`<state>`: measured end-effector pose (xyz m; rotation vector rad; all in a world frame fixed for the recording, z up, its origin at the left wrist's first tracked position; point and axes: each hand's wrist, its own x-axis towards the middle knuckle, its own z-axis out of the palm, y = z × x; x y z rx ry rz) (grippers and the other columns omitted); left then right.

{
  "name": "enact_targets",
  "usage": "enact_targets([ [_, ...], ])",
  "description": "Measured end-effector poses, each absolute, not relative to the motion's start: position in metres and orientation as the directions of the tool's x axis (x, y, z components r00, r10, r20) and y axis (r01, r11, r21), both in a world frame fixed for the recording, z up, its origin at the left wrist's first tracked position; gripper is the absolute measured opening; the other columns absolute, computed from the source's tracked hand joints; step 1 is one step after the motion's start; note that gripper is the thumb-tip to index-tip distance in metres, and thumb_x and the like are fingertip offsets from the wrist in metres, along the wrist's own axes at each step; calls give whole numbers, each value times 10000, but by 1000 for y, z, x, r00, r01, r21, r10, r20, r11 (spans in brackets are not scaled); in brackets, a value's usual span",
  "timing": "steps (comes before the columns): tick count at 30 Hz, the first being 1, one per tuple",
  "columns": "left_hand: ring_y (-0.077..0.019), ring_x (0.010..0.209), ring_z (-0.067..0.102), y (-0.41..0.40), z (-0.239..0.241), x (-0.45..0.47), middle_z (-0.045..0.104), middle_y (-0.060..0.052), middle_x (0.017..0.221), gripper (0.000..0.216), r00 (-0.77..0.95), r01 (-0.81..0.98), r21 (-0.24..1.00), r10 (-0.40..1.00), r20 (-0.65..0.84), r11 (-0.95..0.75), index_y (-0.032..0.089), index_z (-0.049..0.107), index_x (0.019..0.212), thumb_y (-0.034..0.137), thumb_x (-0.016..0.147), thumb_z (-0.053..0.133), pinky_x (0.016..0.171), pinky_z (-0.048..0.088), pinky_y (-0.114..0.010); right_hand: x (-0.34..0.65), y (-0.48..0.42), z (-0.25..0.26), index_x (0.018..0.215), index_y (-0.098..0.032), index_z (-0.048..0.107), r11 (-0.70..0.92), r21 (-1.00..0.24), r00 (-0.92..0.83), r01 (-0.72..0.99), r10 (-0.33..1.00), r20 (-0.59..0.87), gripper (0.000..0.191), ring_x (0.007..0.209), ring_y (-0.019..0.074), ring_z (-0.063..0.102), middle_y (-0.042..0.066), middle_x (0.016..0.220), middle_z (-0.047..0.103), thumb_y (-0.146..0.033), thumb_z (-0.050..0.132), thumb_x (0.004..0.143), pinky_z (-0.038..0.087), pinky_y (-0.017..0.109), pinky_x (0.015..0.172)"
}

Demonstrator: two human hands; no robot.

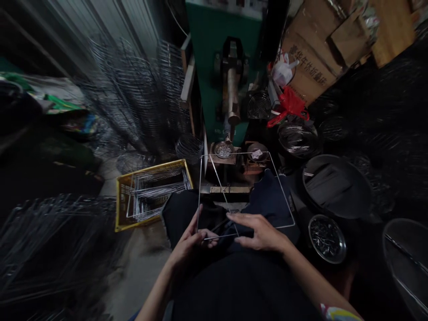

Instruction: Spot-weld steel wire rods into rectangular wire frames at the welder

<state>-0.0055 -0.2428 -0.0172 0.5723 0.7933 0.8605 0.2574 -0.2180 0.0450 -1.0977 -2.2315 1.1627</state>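
Although the wire frame (281, 188) above the lap (267, 196) is bent four-sided, I cannot tell whether the rod (219, 180) slanting across it is joined. Its long axis seems to run left-right, far side toward the green machine (204, 44); the left hand (194, 237) pinches its near-left corner, while the right hand (257, 229), fingers parted, touches the rod, its hold unclear.

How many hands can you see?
2: the left hand at the near left corner of the wire frame, the right hand over its near side. No others show.
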Motion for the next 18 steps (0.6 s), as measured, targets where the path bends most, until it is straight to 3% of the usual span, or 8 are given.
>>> enact_targets([
  [8,-214,706,663,-242,-12,-15,725,-127,842,977,390,-449,727,845,-365,520,234,-81,1528,267,843,615,648,467,-299,276,-226,34,1478,-309,359,337,-718,-557,609,827,-84,667,1338,219,436,19,1466,448,-282,638,873,387,389,1115],
  [18,-214,683,645,-248,-4,-14,715,-106,805,999,380,-491,716,861,-337,497,249,-105,1519,275,837,624,647,457,-307,276,-230,37,1486,-327,340,339,-679,-530,651,843,-89,721,1319,217,461,11,1472,442,-245,664,847,421,365,1092],
])
